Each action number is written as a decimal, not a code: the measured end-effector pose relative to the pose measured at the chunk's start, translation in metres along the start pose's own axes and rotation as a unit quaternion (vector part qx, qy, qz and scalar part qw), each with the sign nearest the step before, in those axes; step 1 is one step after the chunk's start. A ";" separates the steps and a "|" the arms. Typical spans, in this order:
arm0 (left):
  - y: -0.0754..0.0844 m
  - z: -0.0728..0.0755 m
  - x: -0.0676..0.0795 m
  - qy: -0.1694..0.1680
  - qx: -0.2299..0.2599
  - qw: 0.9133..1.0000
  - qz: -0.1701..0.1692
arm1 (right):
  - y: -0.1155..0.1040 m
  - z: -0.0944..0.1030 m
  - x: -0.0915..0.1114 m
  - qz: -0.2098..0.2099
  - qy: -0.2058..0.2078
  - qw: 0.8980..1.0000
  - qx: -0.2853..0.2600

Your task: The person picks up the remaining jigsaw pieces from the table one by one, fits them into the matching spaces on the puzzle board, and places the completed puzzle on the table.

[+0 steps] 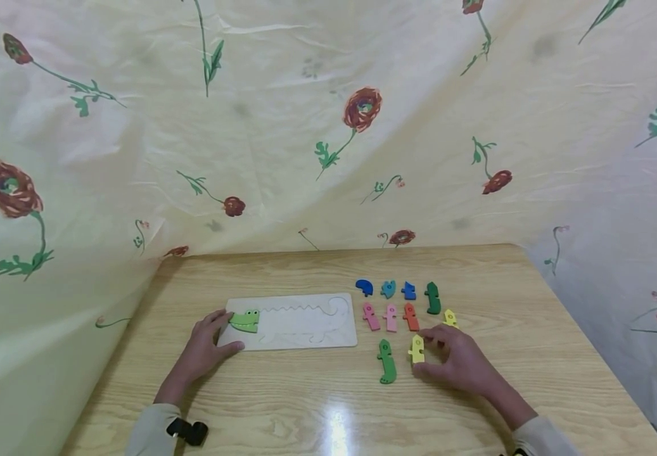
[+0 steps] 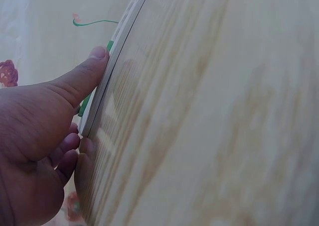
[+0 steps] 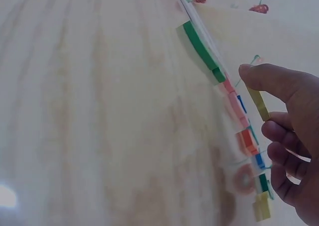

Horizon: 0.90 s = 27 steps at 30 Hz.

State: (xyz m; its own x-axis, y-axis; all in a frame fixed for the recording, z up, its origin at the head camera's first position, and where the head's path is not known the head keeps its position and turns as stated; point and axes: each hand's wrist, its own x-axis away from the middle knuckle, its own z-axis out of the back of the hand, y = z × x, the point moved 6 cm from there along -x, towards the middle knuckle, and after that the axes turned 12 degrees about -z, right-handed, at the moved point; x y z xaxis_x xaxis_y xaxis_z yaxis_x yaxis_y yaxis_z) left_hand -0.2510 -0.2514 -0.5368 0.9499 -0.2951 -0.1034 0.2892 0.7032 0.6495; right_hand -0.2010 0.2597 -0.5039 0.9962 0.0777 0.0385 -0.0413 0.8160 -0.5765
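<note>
The pale puzzle board (image 1: 305,323) lies on the table with a green crocodile-head piece (image 1: 246,321) at its left end. My left hand (image 1: 205,345) holds the board's near left corner, thumb along the front edge and fingers by the left side. In the left wrist view the curled fingers (image 2: 67,159) sit at the board's end. With thumb and fingertips my right hand (image 1: 462,360) pinches a yellow puzzle piece (image 1: 417,349), raised off the table in the right wrist view. A green leg-shaped piece (image 1: 386,362) lies just left of it.
Right of the board, blue pieces (image 1: 365,287), pink pieces (image 1: 370,316), a red piece (image 1: 410,316) and a dark green piece (image 1: 433,298) lie in loose rows. Another yellow piece (image 1: 450,318) is behind my right hand. Flowered cloth (image 1: 282,126) hangs around the wooden table (image 1: 282,405).
</note>
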 end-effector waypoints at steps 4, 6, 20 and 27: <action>0.001 0.000 0.000 0.000 0.000 1.000 0.003 | -0.007 0.005 -0.003 0.014 0.008 1.000 0.008; 0.001 0.000 0.001 0.001 0.003 1.000 0.004 | -0.012 0.007 -0.004 0.025 0.012 1.000 0.010; 0.002 0.000 0.001 -0.005 -0.003 1.000 0.011 | -0.049 0.020 -0.021 0.073 0.025 0.997 0.013; 0.001 0.000 0.000 -0.004 -0.002 1.000 0.008 | -0.066 0.021 -0.031 0.077 0.012 0.997 -0.007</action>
State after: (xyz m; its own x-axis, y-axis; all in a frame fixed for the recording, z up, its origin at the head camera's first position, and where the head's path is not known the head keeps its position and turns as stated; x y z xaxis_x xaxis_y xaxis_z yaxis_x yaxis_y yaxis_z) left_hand -0.2502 -0.2506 -0.5357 0.9534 -0.2891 -0.0864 0.2741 0.7101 0.6485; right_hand -0.2309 0.2153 -0.4501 0.9796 0.1882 -0.0708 -0.1936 0.7877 -0.5849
